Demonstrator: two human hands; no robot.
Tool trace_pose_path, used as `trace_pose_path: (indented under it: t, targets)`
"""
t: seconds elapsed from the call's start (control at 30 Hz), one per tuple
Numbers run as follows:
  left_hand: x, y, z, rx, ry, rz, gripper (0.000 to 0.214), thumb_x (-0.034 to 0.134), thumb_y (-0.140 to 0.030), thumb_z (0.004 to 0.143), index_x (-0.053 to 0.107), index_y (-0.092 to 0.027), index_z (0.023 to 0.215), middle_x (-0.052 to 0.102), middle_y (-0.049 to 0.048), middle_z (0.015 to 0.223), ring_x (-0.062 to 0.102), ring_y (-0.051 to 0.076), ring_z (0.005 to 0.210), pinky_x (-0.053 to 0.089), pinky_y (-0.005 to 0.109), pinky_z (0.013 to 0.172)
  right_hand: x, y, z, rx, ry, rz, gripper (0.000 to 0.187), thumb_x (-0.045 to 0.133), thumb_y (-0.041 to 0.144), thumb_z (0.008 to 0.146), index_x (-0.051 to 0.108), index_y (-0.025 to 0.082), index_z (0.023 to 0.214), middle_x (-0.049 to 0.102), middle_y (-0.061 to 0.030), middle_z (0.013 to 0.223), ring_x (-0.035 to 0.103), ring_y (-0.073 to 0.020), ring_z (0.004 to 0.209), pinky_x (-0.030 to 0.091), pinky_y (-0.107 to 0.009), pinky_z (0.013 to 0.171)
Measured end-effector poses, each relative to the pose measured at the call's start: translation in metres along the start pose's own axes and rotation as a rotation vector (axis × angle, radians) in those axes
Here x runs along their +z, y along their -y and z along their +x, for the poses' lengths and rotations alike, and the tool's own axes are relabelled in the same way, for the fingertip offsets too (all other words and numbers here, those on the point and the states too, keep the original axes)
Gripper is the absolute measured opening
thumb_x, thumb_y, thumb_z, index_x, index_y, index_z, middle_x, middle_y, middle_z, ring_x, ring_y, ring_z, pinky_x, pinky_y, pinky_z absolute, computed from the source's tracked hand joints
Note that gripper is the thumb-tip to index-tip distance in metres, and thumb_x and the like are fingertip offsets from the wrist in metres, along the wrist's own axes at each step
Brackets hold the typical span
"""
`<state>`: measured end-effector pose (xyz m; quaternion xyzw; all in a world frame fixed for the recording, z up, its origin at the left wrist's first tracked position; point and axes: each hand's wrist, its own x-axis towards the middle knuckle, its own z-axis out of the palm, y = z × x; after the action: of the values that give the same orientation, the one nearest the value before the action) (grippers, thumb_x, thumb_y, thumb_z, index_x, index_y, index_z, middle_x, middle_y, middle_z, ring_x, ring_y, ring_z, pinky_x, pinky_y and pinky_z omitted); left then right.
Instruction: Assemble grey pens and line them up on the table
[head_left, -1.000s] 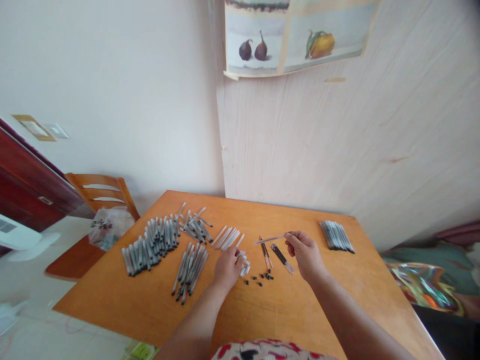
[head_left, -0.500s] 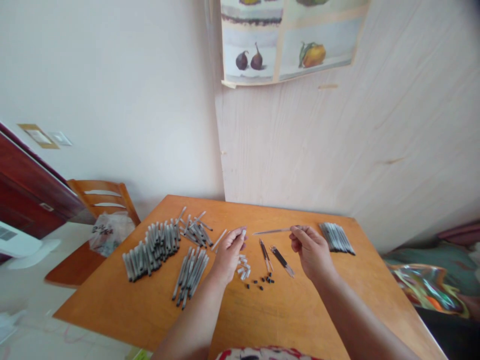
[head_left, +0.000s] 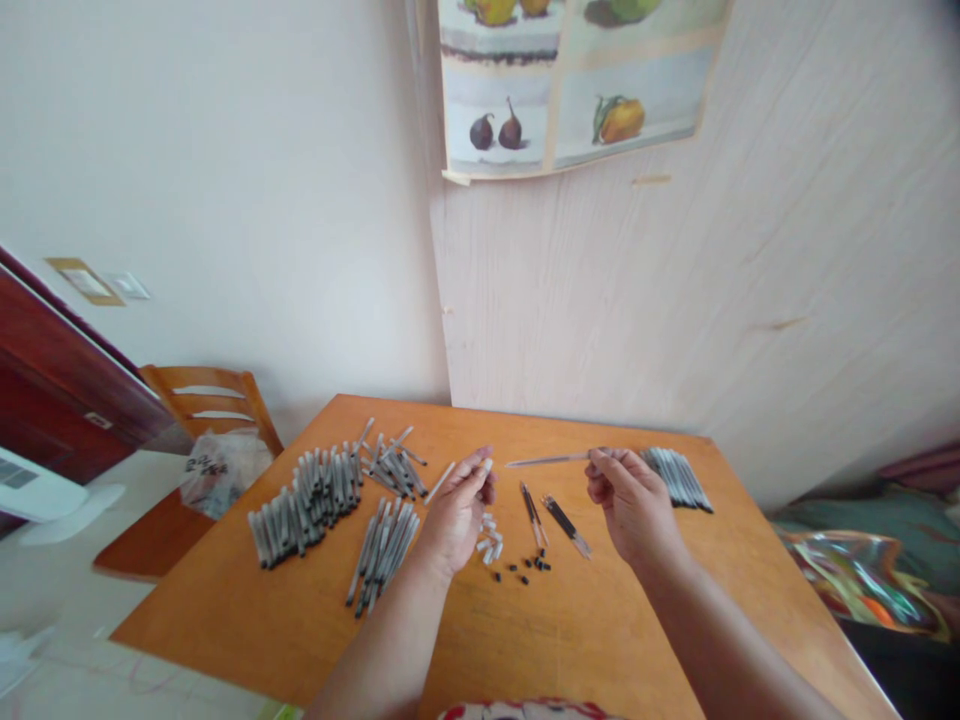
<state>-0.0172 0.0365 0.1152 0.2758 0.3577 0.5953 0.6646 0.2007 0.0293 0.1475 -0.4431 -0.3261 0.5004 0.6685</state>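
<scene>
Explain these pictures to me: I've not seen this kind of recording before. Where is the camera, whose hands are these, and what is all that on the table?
There is no machine here. A person wears a camera on the head, so the single view looks forward and down at their own two bare hands. The left hand pinches a small pale piece at its fingertips. The right hand holds a thin rod by one end, above the table. On the orange wooden table lie loose heaps of grey tubes, a neat stack of them at the right, two dark rods, small white pieces and tiny black bits. At the left stands a wooden chair with a plastic bag on it.
</scene>
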Motion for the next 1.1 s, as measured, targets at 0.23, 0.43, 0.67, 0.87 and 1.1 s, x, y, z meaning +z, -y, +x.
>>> trace_pose_path:
  t: [0.23,0.43,0.67,0.87,1.1]
  targets:
    - [0.002,-0.009,-0.002,-0.041,-0.026,-0.165,0.029,0.077,-0.022,0.075,0.061,-0.02,0.098,0.069,0.0019,0.085,0.065,0.011,0.076,0.05,0.026,0.077,0.006,0.003,-0.008,0.005,0.029,0.009,0.024,0.078,0.036,0.076,0.062,0.018,0.076,0.067,-0.0031,0.074,0.051,-0.0093,0.054,0.038,-0.023,0.048]
    - [0.005,-0.013,-0.004,-0.04,-0.084,-0.144,0.027,0.076,-0.025,0.075,0.058,-0.021,0.094,0.072,0.0043,0.096,0.069,0.014,0.085,0.049,0.027,0.078,0.014,0.003,-0.016,0.004,0.068,-0.014,0.024,0.077,0.038,0.076,0.062,0.02,0.081,0.071,-0.0043,0.08,0.059,-0.012,0.059,0.047,-0.025,0.054]
    - [0.008,-0.013,-0.005,-0.002,-0.087,-0.081,0.032,0.078,-0.031,0.073,0.056,-0.021,0.093,0.072,0.004,0.096,0.069,0.015,0.085,0.047,0.028,0.08,0.017,0.0,-0.021,-0.009,0.098,-0.037,0.021,0.074,0.037,0.08,0.063,0.02,0.083,0.071,-0.0045,0.082,0.061,-0.0122,0.064,0.05,-0.025,0.059]
    - [0.01,-0.013,-0.005,0.025,-0.08,-0.064,0.033,0.079,-0.032,0.073,0.055,-0.02,0.092,0.073,0.004,0.095,0.069,0.015,0.084,0.046,0.029,0.081,0.017,-0.002,-0.021,-0.004,0.091,-0.049,0.021,0.075,0.037,0.079,0.064,0.02,0.084,0.071,-0.005,0.083,0.061,-0.0123,0.065,0.05,-0.025,0.059]
    - [0.014,-0.011,-0.005,0.033,-0.089,-0.032,0.037,0.079,-0.034,0.072,0.054,-0.02,0.094,0.073,0.0042,0.093,0.07,0.016,0.083,0.046,0.031,0.083,0.017,-0.006,-0.022,0.013,0.102,-0.063,0.024,0.075,0.04,0.078,0.064,0.02,0.085,0.072,-0.0055,0.083,0.062,-0.0133,0.065,0.049,-0.026,0.06]
